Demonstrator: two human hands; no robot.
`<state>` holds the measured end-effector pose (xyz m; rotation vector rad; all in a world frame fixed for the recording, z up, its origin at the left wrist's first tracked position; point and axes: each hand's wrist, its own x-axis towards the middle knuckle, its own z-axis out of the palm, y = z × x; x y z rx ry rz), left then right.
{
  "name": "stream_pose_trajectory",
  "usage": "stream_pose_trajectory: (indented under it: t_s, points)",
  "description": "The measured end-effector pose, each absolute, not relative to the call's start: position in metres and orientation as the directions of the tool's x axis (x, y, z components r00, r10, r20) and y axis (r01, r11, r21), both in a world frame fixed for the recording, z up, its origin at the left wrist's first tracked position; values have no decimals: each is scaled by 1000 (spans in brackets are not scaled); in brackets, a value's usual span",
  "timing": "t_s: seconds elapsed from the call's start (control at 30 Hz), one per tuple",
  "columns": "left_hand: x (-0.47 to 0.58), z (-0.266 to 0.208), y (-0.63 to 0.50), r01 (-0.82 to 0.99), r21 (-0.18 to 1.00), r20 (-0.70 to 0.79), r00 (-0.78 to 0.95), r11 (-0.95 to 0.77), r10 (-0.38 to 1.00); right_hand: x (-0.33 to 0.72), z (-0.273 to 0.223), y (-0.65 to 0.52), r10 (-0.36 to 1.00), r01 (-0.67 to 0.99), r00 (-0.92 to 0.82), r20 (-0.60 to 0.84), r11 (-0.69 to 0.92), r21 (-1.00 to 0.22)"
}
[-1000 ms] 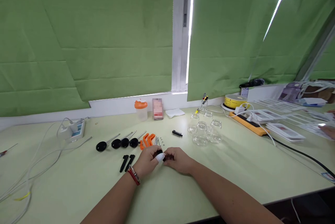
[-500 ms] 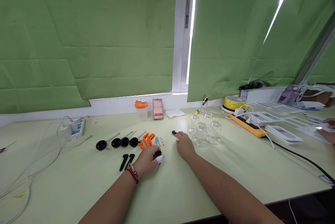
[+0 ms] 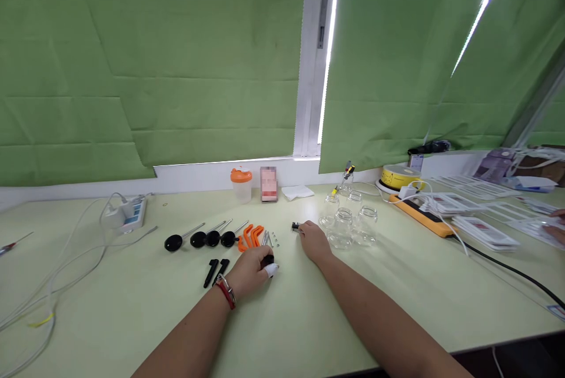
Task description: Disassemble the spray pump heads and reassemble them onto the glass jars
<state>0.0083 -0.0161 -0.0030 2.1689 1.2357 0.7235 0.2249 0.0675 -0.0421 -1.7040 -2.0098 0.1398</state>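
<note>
My left hand (image 3: 251, 270) is closed round a black rounded part (image 3: 267, 261), mostly hidden by the fingers; its thumb has a white wrap. To its left lie two black crank-shaped handles (image 3: 210, 273). Beyond it are orange bent pieces (image 3: 251, 236), thin metal pins (image 3: 265, 238) and tiny nuts (image 3: 273, 241). My right hand (image 3: 315, 242) rests on the table with its fingers curled together at a small black ridged part (image 3: 296, 226), which looks to have a thin coil beside it. Several clear glass jars (image 3: 342, 228) stand just right of that hand.
Black discs on metal rods (image 3: 173, 242) lie to the left. An orange-lidded cup (image 3: 241, 185), a small box (image 3: 269, 184) and a white tissue (image 3: 297, 192) are at the back. An orange power strip (image 3: 421, 217) and stacked cards (image 3: 485, 233) lie right, near another person's hand (image 3: 555, 231).
The view has turned slightly, shifting the scene a little to the right. More of the small black part shows at my right fingertips. My left hand keeps its hold on the black rounded part.
</note>
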Motion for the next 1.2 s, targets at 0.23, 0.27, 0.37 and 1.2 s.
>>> stream_pose_trajectory:
  t_s: [0.23, 0.27, 0.37, 1.2]
  points:
    - [7, -2, -17, 595, 677, 184, 434, -434, 882, 223, -36, 61, 957, 896, -91, 275, 200, -397]
    - [7, -2, -17, 595, 677, 182, 434, -433, 882, 223, -36, 59, 959, 896, -91, 269, 197, -399]
    - [7, -2, -16, 595, 679, 178, 435, -430, 882, 221, -34, 52, 965, 892, -98, 243, 194, -409]
    - [15, -5, -18, 528, 760, 103, 478, -379, 872, 197, -24, 12, 914, 788, -357, 196, 407, -461]
